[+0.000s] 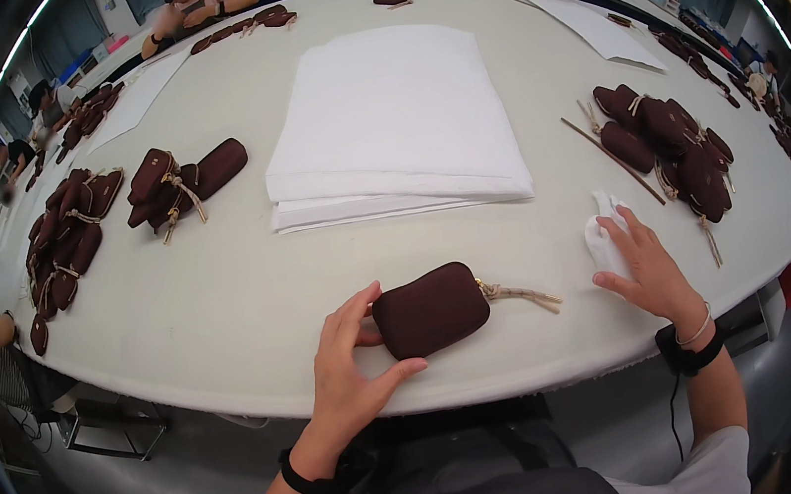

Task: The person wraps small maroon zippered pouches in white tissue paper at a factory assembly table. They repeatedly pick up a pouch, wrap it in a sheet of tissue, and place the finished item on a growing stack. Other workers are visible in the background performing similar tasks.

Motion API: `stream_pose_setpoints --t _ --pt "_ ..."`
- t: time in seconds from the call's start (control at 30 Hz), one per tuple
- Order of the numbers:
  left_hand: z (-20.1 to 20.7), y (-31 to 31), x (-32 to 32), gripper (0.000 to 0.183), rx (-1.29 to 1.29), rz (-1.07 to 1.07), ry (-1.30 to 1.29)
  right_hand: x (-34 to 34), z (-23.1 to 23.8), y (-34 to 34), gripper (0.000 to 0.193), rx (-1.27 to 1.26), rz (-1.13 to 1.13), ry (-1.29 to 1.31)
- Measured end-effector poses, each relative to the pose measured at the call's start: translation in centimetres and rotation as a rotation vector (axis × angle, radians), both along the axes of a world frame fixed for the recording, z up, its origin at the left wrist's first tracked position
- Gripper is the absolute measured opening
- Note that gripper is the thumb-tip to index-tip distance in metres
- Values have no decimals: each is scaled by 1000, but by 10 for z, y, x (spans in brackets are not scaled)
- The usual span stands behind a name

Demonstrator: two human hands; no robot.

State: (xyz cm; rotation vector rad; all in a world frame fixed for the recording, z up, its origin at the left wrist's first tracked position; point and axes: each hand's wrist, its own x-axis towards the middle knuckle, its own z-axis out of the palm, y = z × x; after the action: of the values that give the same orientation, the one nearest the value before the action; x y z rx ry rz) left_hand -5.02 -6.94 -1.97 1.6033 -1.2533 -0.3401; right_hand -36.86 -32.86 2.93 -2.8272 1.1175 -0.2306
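A dark brown zippered pouch sits on the near part of the table, a beige cord tied to its zipper pull on the right. Around the pouch's left end is my left hand, thumb on the lower front edge and fingers behind it. Farther right, my right hand rests over a crumpled white cloth, its fingers stretched and apart. Part of the cloth is hidden under that hand.
A stack of white sheets lies mid-table. Brown pouches form piles at the left, left of centre and right. Beside the right pile lies a thin brown stick. Other people sit around the far and side edges.
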Motion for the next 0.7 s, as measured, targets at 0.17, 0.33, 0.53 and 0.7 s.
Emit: stream_pose_setpoints --t 0.17,0.33,0.53,0.7 --pt "-3 5 1 100 -28 18 -18 10 6 18 78 -9 -114 65" --pt "-5 -1 -2 104 -41 11 -9 6 12 22 71 -39 -41 17" --pt "-5 2 1 107 -32 55 -58 95 83 79 74 69 403 -212" --pt "-7 2 1 108 -60 51 -71 140 129 91 88 -81 535 -622"
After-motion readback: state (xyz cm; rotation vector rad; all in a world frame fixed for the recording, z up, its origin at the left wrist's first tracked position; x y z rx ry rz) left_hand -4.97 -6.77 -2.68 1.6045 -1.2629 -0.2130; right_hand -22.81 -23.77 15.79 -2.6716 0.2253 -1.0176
